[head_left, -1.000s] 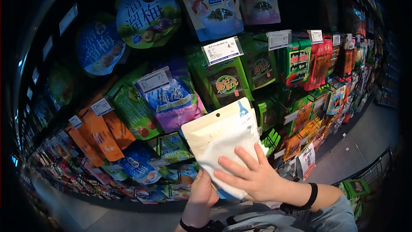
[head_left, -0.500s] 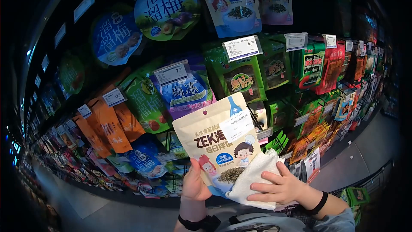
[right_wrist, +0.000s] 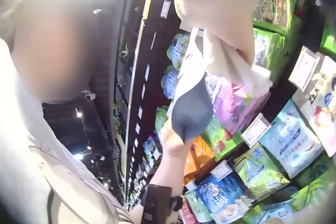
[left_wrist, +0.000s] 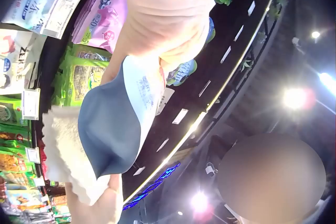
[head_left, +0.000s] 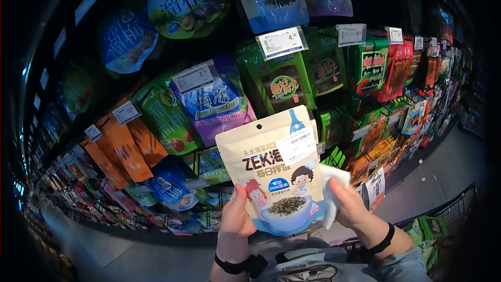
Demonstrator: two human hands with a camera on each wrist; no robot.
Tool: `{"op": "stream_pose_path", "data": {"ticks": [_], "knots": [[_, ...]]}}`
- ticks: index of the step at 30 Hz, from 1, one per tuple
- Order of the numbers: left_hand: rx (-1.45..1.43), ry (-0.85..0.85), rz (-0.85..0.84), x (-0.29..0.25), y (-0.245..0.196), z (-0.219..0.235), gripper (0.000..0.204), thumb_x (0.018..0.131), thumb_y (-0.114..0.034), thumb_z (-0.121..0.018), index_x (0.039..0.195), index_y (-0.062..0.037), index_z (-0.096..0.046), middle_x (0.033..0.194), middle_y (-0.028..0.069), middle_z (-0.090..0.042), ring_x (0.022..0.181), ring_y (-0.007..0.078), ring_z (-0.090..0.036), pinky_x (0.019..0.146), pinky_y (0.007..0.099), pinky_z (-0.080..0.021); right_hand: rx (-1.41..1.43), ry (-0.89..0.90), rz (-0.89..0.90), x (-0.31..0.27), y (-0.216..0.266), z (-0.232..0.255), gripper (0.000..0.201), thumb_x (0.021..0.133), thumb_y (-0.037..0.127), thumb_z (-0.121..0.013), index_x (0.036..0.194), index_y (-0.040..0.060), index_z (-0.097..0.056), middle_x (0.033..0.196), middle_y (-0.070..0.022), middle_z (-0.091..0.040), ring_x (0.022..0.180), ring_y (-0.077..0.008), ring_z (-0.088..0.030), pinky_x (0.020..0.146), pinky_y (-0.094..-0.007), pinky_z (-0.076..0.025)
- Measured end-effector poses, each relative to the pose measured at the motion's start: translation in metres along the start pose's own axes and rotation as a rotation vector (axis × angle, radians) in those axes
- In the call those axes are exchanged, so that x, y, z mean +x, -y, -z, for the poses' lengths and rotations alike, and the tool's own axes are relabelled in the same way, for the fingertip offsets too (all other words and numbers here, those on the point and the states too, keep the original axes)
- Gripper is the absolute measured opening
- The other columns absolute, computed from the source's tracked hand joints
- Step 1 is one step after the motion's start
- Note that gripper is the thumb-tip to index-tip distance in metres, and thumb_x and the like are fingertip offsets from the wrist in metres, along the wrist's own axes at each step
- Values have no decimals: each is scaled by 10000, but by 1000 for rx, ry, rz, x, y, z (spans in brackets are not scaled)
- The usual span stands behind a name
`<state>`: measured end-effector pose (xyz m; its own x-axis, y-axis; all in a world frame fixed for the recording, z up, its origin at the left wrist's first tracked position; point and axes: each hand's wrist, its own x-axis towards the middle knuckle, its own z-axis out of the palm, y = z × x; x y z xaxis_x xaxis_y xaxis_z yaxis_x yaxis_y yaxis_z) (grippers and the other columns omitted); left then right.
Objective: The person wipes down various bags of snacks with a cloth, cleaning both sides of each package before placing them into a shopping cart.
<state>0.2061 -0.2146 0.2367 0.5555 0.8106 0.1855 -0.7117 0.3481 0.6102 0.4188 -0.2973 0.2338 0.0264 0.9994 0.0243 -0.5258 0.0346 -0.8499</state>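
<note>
A cream pouch [head_left: 271,177] with a printed bowl and two cartoon children stands nearly upright in front of the person. My left hand [head_left: 239,214] grips its lower left edge, thumb on the front. At the lower right edge is my right hand [head_left: 348,201], holding a white cloth [head_left: 330,193] against the pouch, its fingers mostly hidden behind. The pouch's dark bottom [left_wrist: 110,129] faces the left wrist view, with the cloth [left_wrist: 68,145] beside it. In the right wrist view the cloth [right_wrist: 226,58] hangs under the right hand beside the pouch's base [right_wrist: 192,109].
Hanging snack packs fill the shelves: green seaweed packs [head_left: 282,86], a purple and blue pack [head_left: 214,99], orange packs [head_left: 122,149] and blue round packs [head_left: 128,42]. Price tags [head_left: 282,43] stick out along them. A dark basket [head_left: 449,206] with green packs [head_left: 428,232] stands at the lower right.
The cloth has moved off the pouch's front to its right edge, uncovering the printed picture. My right hand has turned from lying flat over the cloth to holding it at that edge.
</note>
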Motion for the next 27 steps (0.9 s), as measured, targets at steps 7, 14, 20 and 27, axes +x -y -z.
{"op": "stream_pose_path", "data": {"ticks": [7,14,20,27], "knots": [[58,-76,-21,-3,-2,-12,451,994,-260,-296,1388,-46,-248,1376,119,-386,1247,255,-408,1033,426,-350,-1,134,-4,10,1,-16,479,896,149,-541,1313,-9,-364,1238,-117,-506,1117,-182,-500,925,-333,-422],[117,-93,-52,-5,-4,-13,455,995,-254,-306,1389,-36,-241,1371,119,-391,1237,233,-417,1031,409,-351,10,101,-1,11,1,-21,452,894,147,-543,1290,-10,-393,1219,-113,-524,1118,-181,-503,927,-337,-423],[373,-169,-223,-4,-5,-20,441,995,-205,-299,1386,-11,-235,1343,146,-412,1247,255,-398,1022,421,-349,12,57,39,9,7,-23,450,890,166,-552,1279,-7,-407,1213,-108,-529,1109,-181,-510,936,-340,-417],[1178,-109,-653,-24,7,-38,442,756,3,-527,1188,64,-451,1301,207,-433,1204,272,-420,1020,380,-316,-120,7,248,10,10,-30,433,904,149,-528,1285,-18,-407,1212,-107,-528,1106,-162,-507,908,-318,-432]]}}
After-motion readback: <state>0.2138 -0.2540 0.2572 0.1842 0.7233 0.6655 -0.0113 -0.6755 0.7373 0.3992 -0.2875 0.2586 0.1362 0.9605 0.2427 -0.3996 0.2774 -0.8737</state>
